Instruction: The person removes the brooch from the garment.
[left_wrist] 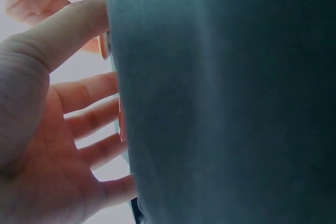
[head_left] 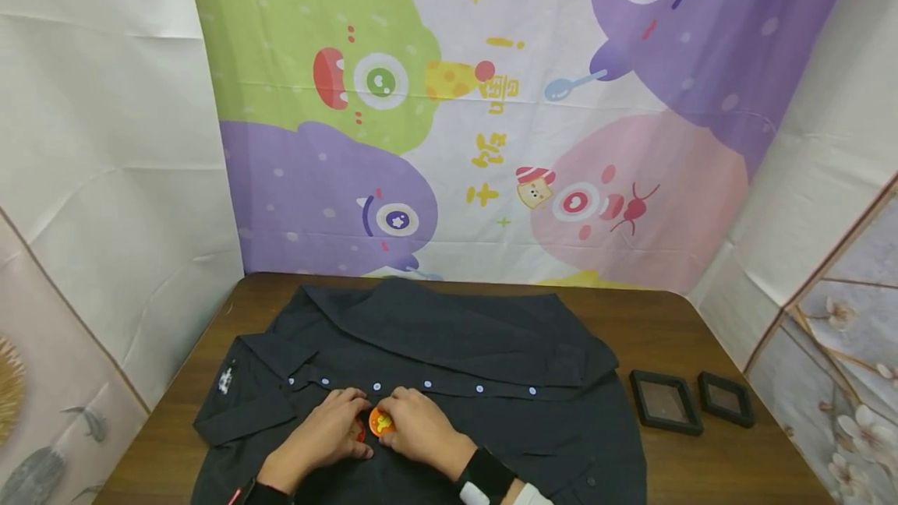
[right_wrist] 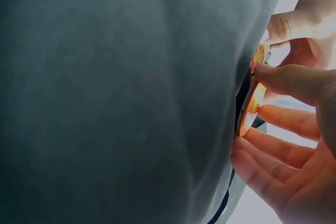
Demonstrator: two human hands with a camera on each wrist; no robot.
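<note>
- Head view: left hand (head_left: 326,431) and right hand (head_left: 421,423) side by side, just apart, both over a dark, short-sleeved cloth shirt (head_left: 484,431) spread on a brown wooden table (head_left: 673,474).
- Right hand: thumb and fingertips pinch the rim of an orange round disc with a yellow figure (head_left: 381,422). Disc sits at this hand's left, in the gap between the hands.
- Left hand: thumb and fingers stand apart around a red round disc (head_left: 361,431), mostly covered by the hand. Left wrist view shows the red edge beside the fingertips; cannot tell whether they grip it.
- Disc positions: orange just right of red; both below the row of small white buttons (head_left: 428,385), at the shirt front.
- Right of the shirt, well apart from the hands: larger black square frame (head_left: 691,421) and smaller black square frame (head_left: 742,416), both on the table.
</note>
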